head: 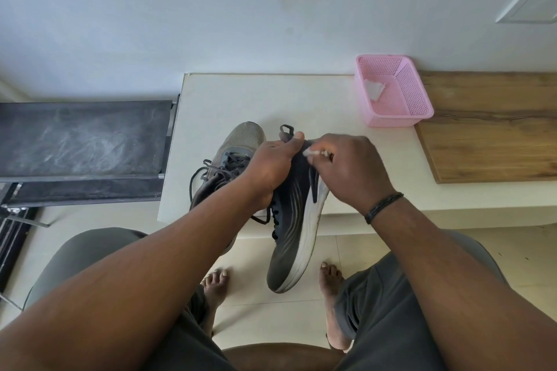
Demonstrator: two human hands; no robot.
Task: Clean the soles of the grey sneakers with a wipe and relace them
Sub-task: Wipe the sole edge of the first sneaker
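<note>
While no brand name or writing can be read on either shoe, the held sneaker (294, 220) shows pale curved stripes along its dark side and a thick white sole. It sits at the centre of the frame, lifted off the surface and turned on its side, its long axis running from the heel at upper centre down to the toe at lower centre, toward the person's bare feet. The left hand (271, 169) grasps its heel end, thumb laid across the top by the pull loop. The right hand (346, 169) pinches a small white wipe (310, 153) against the heel end; its fingers hide where the wipe meets the shoe. The second sneaker (232, 156) stands on the pale table (301, 99) just left of the hands, toe pointing to the top of the frame, laces loose. At upper right a pink basket (394, 90) holds a crumpled white wipe, beside a wooden board (488, 129). A dark bench (81, 141) fills the left.
</note>
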